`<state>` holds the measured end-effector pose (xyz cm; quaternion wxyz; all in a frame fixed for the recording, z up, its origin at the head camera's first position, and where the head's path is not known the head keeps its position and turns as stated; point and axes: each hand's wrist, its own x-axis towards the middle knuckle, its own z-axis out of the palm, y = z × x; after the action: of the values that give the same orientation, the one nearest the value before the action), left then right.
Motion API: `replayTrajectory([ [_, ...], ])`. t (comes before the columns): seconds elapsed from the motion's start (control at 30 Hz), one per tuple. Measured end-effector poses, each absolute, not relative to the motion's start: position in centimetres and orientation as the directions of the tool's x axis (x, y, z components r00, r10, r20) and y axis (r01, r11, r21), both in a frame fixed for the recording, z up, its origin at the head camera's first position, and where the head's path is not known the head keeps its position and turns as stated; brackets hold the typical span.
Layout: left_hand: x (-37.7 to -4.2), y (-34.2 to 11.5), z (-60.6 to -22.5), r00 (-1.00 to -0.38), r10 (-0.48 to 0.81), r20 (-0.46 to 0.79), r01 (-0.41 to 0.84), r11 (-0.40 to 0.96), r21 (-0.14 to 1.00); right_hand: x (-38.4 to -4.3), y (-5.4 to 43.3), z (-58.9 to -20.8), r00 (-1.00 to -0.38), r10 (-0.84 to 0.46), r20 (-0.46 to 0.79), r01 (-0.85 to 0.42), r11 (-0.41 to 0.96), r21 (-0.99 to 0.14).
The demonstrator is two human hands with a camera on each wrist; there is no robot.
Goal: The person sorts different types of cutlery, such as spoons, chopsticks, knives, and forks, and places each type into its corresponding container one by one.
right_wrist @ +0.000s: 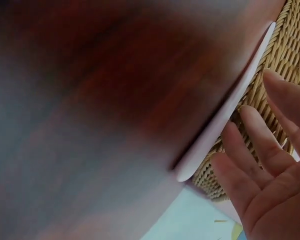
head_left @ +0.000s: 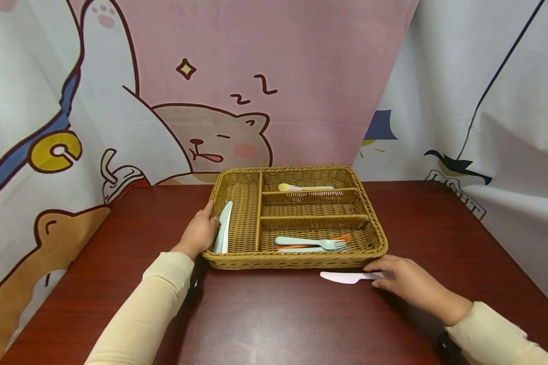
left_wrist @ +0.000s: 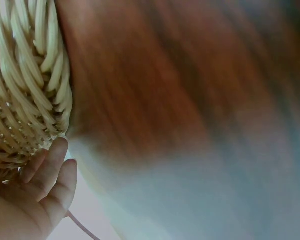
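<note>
A brown wicker cutlery basket with dividers sits on the table. My left hand grips its left side, thumb over the rim; in the left wrist view its fingers lie against the woven outer wall. Near the front right corner is my right hand, fingers spread and loosely bent beside the basket. A pale pink plastic knife lies on the table in front of the basket, its handle end partly behind the right fingers. In the right wrist view the knife runs along the basket wall, next to the fingertips.
In the basket, pale blue and white knives stand in the left compartment, a light fork over orange cutlery in the front one, and yellow and white spoons at the back. A printed curtain hangs behind the dark red table.
</note>
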<state>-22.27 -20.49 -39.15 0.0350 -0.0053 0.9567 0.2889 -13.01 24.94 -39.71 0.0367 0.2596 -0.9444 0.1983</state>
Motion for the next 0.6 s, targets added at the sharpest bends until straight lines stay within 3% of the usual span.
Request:
replayTrajectory([
  [0.17,-22.3,-20.5,-39.1,-0.997,0.018,-0.07,-0.023,0.837,0.546,-13.5,25.3,-39.6,-0.882,-0.466,0.072,-0.46,0.817,-0.349],
  [0.6,-22.3,-20.5,-39.1,-0.998,0.021,-0.065,-0.017,0.845,0.534,-14.8,25.5,-39.4,-0.84,-0.542,0.026,-0.519,0.787,-0.335],
])
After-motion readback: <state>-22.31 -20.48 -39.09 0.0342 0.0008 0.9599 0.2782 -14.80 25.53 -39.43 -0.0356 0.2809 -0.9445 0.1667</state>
